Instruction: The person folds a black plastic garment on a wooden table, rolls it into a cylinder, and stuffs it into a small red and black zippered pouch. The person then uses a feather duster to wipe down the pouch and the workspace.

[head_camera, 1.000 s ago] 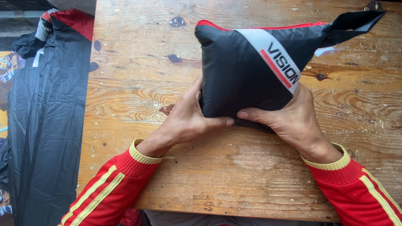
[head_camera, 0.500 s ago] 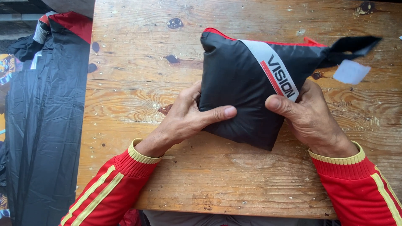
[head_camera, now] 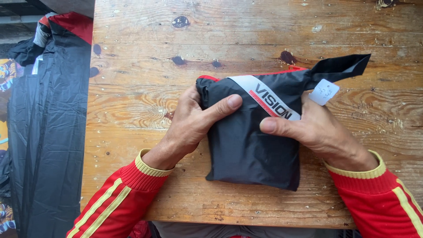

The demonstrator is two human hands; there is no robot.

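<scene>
Item: bundle (head_camera: 251, 145), one folded black garment packed into a rough rectangle. It lies flat on the table (head_camera: 132, 88), slightly right of centre and close to the near edge. A pale grey band with a red stripe crosses its upper face on a slant. Red lining shows as a thin line along its top edge. A black flap (head_camera: 337, 68) sticks out from its upper right corner, pointing right. A small white tag (head_camera: 324, 91) hangs just below that flap.

Hands: my left hand (head_camera: 189, 121) grips the bundle's upper left corner, thumb laid across the top face, fingers tucked behind the edge. My right hand (head_camera: 319, 130) holds the right side, thumb pressed on the face just under the band, fingers hidden behind the cloth. Both are closed on the bundle. Sleeves are red with yellow stripes and yellow cuffs.

Table: weathered wooden planks, with dark knots and stains above the bundle.

Beside the table, left: black cloth (head_camera: 44, 132) spread long and flat on the floor, with a red patch at its far end. Coloured printed material shows at the far left edge, too cropped to identify.
</scene>
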